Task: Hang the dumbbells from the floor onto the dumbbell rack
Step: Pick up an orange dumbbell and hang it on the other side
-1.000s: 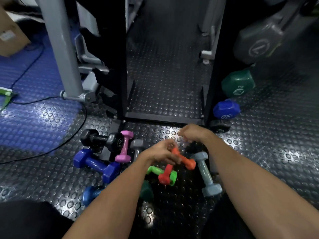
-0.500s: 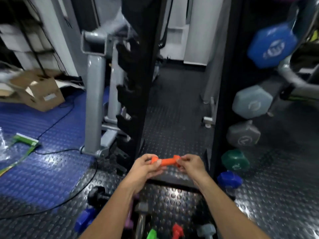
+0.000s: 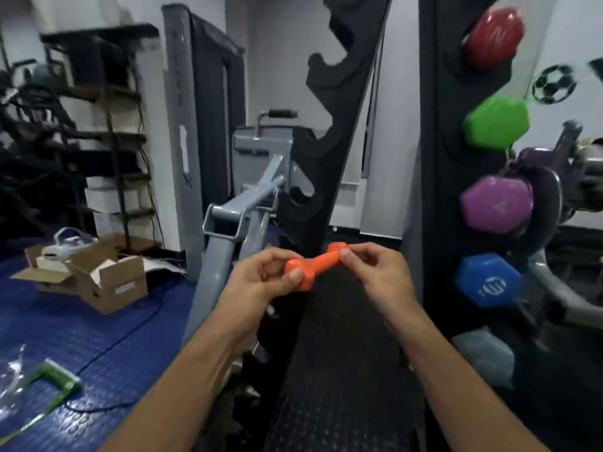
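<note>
A small orange dumbbell (image 3: pixel 313 267) lies level between my two hands, in front of the black dumbbell rack. My left hand (image 3: pixel 257 282) pinches its left head with thumb and fingers. My right hand (image 3: pixel 375 272) pinches its right head. The rack's left upright (image 3: pixel 329 132) shows empty notched cradles. Its right upright (image 3: pixel 437 164) carries red (image 3: pixel 492 35), green (image 3: pixel 497 123), purple (image 3: pixel 497 203), blue (image 3: pixel 487 280) and pale grey-blue (image 3: pixel 483 357) dumbbell heads. The dumbbells on the floor are out of view.
A grey machine frame (image 3: pixel 228 223) stands just left of the rack. An open cardboard box (image 3: pixel 98 275) and a black cable lie on the blue mat (image 3: pixel 65 337) at left. Plastic wrapping with a green strip (image 3: pixel 49 383) lies near the lower left edge.
Both hands lifted the orange dumbbell off the floor pile and raised it in front of the rack. My view has tilted up, so the floor dumbbells have left the frame.
</note>
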A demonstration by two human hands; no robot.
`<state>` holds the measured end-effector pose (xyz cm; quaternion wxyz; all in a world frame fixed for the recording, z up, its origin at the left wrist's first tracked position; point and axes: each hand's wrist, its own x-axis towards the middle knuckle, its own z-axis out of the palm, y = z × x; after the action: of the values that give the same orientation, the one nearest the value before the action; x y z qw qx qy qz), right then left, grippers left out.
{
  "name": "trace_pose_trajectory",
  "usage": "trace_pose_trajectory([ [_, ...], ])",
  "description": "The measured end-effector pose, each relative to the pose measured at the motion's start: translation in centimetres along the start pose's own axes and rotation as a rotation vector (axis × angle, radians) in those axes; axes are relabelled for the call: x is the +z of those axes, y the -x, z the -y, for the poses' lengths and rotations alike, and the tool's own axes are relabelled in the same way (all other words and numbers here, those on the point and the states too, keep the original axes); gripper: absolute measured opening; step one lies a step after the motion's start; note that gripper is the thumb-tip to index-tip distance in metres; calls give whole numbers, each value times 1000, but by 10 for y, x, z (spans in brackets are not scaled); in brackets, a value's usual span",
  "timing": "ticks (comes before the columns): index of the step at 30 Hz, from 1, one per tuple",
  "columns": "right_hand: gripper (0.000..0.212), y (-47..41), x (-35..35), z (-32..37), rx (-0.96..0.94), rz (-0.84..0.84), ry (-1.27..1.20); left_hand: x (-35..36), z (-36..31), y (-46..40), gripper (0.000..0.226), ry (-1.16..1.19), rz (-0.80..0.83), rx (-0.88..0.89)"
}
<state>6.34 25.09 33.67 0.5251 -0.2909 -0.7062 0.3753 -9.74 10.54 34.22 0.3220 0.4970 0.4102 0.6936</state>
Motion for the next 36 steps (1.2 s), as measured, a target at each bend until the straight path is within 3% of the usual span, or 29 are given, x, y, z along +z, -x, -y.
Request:
trace_pose_trajectory([
  [6,15,-38,-3,81,-67,-16,-189,13,-88,-13,30,119,-116,161],
  [10,29,-64,-3,108,-127,-108,-104,21,-143,-34,32,198,-226,297],
  [14,60,-83,-5,138,-147,-56,-32,33,-191,-80,4,148,-355,408],
  [19,74,-112,0,170,-181,-98,-14,48,-238,-147,19,1,-477,439],
  [22,81,-131,3,189,-258,-173,25,61,-259,-179,20,-104,-495,465],
  [27,73,-150,-1,219,-344,-264,150,78,-277,-213,14,-246,-511,502],
  [36,78,-157,-10,221,-316,-191,252,102,-283,-233,13,-422,-385,476],
])
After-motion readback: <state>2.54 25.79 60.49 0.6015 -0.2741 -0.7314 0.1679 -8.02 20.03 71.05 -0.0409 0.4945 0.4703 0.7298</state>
